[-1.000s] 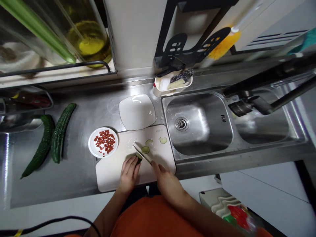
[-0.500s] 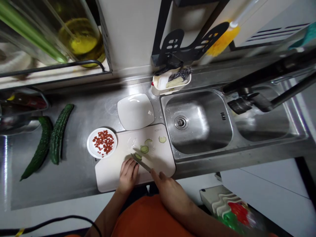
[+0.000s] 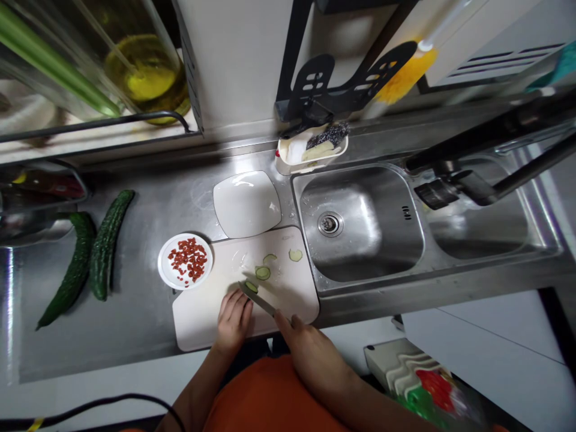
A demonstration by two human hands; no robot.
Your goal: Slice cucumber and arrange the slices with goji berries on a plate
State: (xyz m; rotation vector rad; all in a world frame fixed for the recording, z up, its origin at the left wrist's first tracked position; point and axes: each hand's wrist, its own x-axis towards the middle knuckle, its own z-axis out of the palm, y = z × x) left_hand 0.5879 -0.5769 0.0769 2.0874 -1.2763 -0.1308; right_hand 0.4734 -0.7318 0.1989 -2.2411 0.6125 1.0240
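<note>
My right hand (image 3: 310,345) is closed round the handle of a kitchen knife (image 3: 263,303), its blade slanting up and left over the white cutting board (image 3: 198,321). At the blade's left side my left hand (image 3: 234,321) rests on the board, fingers curled together over a cucumber piece that they almost wholly cover. A cut cucumber slice (image 3: 251,287) sits right against the blade. Beyond it lie a pale green slice (image 3: 263,273), a thin curved slice (image 3: 270,257) and another slice (image 3: 296,255) near the board's right edge.
A white bowl of diced red bits (image 3: 164,273) stands at the board's left corner, a square white plate (image 3: 246,204) behind the board. Farther left lie two whole cucumbers (image 3: 110,246). The steel sink (image 3: 373,240) is on the right, with a sponge holder (image 3: 310,162) behind.
The knife blade has shifted very slightly beside the slice against it. Both hands stay in almost the same place, and the other slices have not moved.
</note>
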